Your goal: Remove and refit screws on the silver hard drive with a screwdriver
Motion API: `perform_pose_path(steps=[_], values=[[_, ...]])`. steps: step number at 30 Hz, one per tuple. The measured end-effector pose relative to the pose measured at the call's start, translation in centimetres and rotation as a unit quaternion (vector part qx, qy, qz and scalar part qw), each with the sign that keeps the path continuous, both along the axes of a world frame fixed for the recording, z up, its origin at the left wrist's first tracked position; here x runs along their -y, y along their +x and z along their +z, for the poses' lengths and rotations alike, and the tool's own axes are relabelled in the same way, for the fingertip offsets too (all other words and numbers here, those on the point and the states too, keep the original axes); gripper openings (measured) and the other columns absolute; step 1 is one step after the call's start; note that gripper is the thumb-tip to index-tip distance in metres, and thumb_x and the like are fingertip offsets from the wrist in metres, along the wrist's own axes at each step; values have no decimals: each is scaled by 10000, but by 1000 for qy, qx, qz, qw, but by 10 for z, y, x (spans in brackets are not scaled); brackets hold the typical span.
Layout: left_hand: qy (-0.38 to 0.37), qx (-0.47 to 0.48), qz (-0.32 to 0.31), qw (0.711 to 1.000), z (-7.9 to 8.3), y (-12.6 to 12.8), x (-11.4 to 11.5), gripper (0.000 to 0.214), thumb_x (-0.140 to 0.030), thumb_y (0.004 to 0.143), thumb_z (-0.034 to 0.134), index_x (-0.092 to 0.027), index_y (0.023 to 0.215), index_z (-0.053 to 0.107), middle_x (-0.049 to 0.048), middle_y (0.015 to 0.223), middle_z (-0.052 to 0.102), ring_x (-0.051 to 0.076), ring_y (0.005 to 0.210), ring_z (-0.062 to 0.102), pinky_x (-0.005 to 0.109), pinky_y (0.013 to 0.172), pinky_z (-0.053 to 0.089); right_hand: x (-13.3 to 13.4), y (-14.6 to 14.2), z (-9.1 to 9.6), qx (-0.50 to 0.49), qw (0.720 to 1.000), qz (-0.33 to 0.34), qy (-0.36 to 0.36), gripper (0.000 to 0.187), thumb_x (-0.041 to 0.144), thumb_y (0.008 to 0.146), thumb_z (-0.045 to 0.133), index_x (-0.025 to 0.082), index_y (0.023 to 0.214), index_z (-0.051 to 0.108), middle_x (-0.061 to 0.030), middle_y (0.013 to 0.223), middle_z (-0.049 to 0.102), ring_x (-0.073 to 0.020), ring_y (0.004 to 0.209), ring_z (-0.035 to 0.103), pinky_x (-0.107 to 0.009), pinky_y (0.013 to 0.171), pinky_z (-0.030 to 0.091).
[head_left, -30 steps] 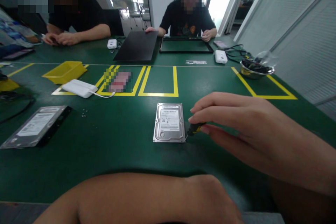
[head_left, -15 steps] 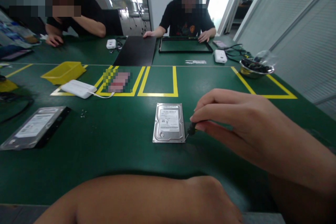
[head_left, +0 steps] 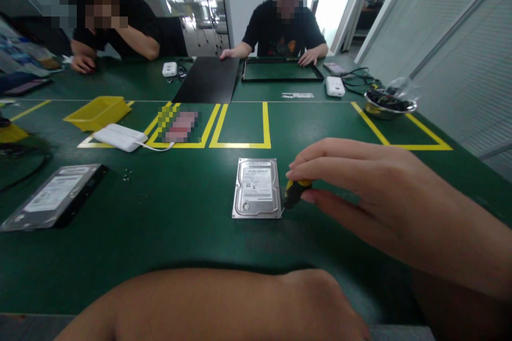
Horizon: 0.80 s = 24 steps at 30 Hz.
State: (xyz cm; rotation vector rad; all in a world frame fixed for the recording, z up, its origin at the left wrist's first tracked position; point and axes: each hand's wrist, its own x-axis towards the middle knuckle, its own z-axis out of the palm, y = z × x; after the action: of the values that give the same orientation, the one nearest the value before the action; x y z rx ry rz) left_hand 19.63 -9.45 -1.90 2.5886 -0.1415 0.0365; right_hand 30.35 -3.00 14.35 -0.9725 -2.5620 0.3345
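Your right hand: right of frame, pinching a screwdriver, its tip at the drive's lower right corner. Drive: centre, lying flat. Your left hand: bottom edge, grip cannot be told. Second drive: left edge.

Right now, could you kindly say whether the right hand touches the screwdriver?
Touching: the head view shows the right hand pinching the screwdriver by its handle.

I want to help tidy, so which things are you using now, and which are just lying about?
In use, it seems: screwdriver; right hand holding it; hard drive by its tip.
Lying about, it seems: yellow tray; white power bank; metal bowl.
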Motion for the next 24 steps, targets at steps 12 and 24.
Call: perform_pose_path(steps=[12,24], values=[[12,43,8,999,-11,0,1,182,-140,844,531,-221,910,679,13,821,674,151,659,660,278,401,367,0,2,4,-14,999,48,-2,300,54,905,491,216,1027,712,-33,1097,708,-158,933,665,-260,807,516],[19,35,10,999,-10,0,3,180,-141,834,549,-238,905,683,5,802,676,157,650,657,275,395,357,-2,-2,-4,13,1000,-5,-20,107,234,969,518,223,981,624,-13,1008,598,-145,846,558,-285,704,412]])
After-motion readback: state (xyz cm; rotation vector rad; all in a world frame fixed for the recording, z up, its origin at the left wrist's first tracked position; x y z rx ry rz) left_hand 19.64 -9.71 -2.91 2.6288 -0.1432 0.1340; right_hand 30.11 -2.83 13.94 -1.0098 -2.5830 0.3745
